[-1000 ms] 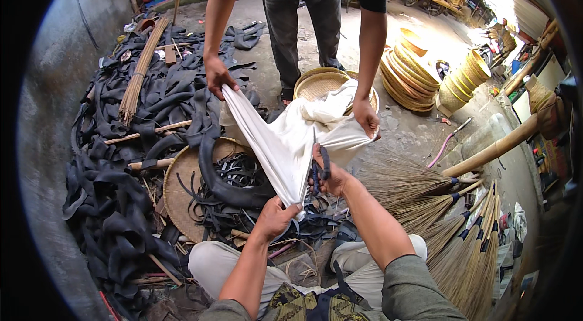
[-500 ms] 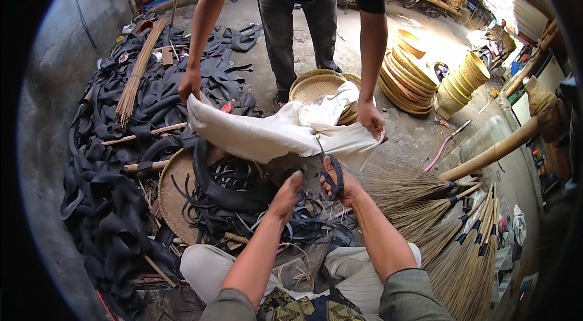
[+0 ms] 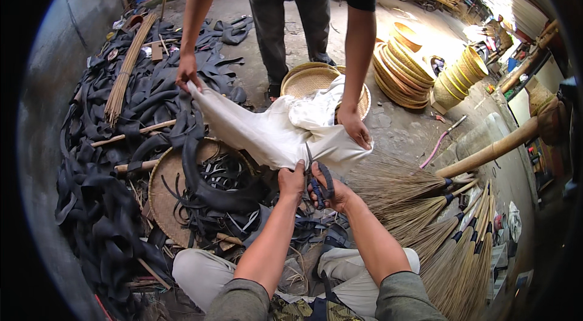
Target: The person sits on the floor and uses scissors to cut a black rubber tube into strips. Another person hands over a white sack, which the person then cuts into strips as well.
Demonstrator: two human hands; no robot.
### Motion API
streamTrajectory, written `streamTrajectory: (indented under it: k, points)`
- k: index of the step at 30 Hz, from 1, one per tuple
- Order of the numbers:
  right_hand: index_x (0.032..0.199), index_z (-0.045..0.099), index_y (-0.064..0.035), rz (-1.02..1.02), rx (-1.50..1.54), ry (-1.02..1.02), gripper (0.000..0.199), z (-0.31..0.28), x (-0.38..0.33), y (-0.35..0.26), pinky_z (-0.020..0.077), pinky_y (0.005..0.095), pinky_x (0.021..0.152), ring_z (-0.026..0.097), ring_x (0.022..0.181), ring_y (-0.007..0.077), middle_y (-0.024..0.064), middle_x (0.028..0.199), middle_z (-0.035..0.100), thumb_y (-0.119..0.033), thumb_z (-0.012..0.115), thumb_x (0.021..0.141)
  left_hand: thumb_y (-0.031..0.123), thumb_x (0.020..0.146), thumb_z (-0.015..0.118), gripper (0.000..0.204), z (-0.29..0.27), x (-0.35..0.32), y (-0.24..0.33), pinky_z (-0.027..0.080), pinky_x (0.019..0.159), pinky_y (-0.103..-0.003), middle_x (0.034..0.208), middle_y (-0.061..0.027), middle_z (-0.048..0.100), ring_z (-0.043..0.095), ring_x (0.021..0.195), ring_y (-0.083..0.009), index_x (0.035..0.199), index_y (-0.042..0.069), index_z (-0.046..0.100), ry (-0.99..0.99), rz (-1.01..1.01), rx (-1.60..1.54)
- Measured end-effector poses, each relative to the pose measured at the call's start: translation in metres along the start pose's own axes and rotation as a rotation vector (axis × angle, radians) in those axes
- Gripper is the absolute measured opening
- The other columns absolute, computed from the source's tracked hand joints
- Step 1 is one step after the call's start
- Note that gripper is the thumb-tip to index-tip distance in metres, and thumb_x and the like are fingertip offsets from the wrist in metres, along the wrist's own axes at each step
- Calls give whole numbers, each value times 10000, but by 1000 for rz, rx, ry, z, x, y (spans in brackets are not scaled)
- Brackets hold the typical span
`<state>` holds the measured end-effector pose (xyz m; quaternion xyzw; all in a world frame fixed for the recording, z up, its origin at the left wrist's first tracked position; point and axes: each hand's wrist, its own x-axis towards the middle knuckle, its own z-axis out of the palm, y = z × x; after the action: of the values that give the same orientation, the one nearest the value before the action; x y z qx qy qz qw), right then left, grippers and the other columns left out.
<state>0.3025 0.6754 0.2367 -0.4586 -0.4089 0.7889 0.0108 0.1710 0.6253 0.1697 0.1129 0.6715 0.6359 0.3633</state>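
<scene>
A white cloth (image 3: 246, 120) is stretched between the two hands of a person standing across from me: one hand (image 3: 187, 73) grips its left corner, the other hand (image 3: 354, 126) its right side. My left hand (image 3: 291, 181) is closed, pinching the cloth's near edge at the middle. Just right of it, my right hand (image 3: 335, 195) holds a pair of scissors (image 3: 326, 180) with dark wrapped handles. Their blades point up against the cloth near my left fingertips; whether they are parted I cannot make out.
Dark rubber pieces (image 3: 97, 199) are heaped along the left. A round woven tray (image 3: 163, 199) bears rubber strips. Several brooms (image 3: 449, 230) lie at my right beside a bamboo pole (image 3: 492, 154). Stacked baskets (image 3: 404, 75) stand farther back, and another woven tray (image 3: 306, 82) lies behind the cloth.
My left hand has moved up and forward onto the cloth's edge. The scissors have shifted slightly left to meet the cloth. The other person's right-side hand has come a little lower and left.
</scene>
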Motion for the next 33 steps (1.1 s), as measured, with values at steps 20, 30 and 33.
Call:
streamTrajectory:
  k: [20, 30, 33]
  points:
    - [828, 606, -120, 154, -222, 2, 704, 26, -22, -14, 477, 251, 481, 563, 499, 106, -7, 658, 601, -824, 590, 822, 108, 915, 665, 297, -62, -45, 7, 496, 761, -302, 1019, -60, 702, 632, 851, -140, 1163, -57, 663, -157, -33, -283]
    - [810, 597, -124, 248, -197, -27, 665, 22, -12, 1, 472, 235, 452, 573, 523, 78, -6, 691, 614, -784, 672, 798, 51, 887, 622, 405, -96, -80, -14, 478, 931, -309, 1175, -73, 697, 644, 1032, -172, 1275, -67, 632, -177, -31, -307]
    - [806, 602, -133, 283, -180, -60, 693, 30, -6, 4, 483, 253, 470, 570, 513, 101, 8, 679, 614, -824, 641, 783, 49, 886, 625, 419, -103, -91, -18, 470, 953, -303, 1200, -71, 689, 639, 1054, -169, 1288, -71, 625, -206, -7, -267]
